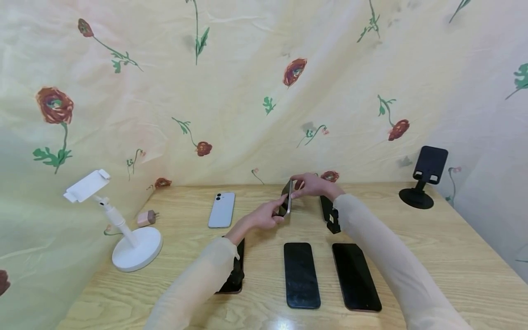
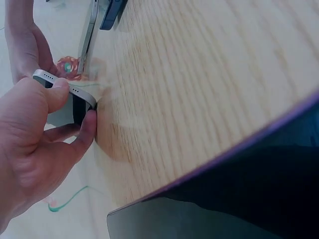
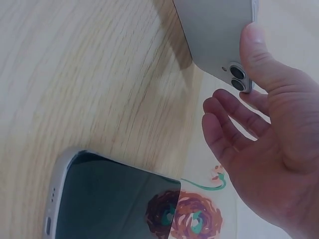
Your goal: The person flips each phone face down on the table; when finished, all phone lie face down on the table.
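A pale smartphone is held on its side, screen to the left, at the back middle of the wooden table. My left hand grips its near end; in the left wrist view the thumb lies over the speaker-hole edge and fingers hold the lower corner. At the far, camera end, my right hand pinches the upper edge with thumb and index finger, its other fingers loosely curled. Two lenses show on the grey back in the right wrist view. Its lower edge is right at the tabletop.
Near my right wrist lies a dark phone. Two black phones lie in front, another under my left forearm. A pale-blue phone, charger and white stand are left; a black stand is right.
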`<state>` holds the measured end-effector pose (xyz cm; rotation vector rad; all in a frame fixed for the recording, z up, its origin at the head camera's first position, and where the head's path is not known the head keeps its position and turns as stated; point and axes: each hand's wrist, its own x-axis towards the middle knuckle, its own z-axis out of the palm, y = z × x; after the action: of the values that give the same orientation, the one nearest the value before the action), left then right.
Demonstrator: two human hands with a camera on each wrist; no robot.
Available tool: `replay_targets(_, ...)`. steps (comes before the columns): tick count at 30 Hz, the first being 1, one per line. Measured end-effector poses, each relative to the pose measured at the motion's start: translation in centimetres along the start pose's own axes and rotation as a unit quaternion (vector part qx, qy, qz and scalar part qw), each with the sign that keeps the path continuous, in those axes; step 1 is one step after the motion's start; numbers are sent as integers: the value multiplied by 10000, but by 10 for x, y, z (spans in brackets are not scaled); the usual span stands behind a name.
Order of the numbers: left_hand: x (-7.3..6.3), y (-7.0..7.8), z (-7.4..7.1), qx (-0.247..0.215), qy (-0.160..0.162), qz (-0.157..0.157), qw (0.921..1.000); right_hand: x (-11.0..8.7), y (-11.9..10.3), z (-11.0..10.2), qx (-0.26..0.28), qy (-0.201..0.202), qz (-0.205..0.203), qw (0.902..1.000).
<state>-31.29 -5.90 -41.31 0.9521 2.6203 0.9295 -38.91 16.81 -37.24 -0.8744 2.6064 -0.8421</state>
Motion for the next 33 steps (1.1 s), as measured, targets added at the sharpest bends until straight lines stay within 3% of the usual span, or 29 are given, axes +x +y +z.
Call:
replay_targets(12,-7,-2,-2,-616,49,-232,9978,0,-15,4,-161,50,-104,9998)
replay_targets(26,-11,-2,-6,-770,229,-296,9963,6,-20,9,-275,50,-100,9996)
replay_targets(33,-15,-3,-5,-948,308,-380,9943,4,-22,17,-56,44,-62,10000)
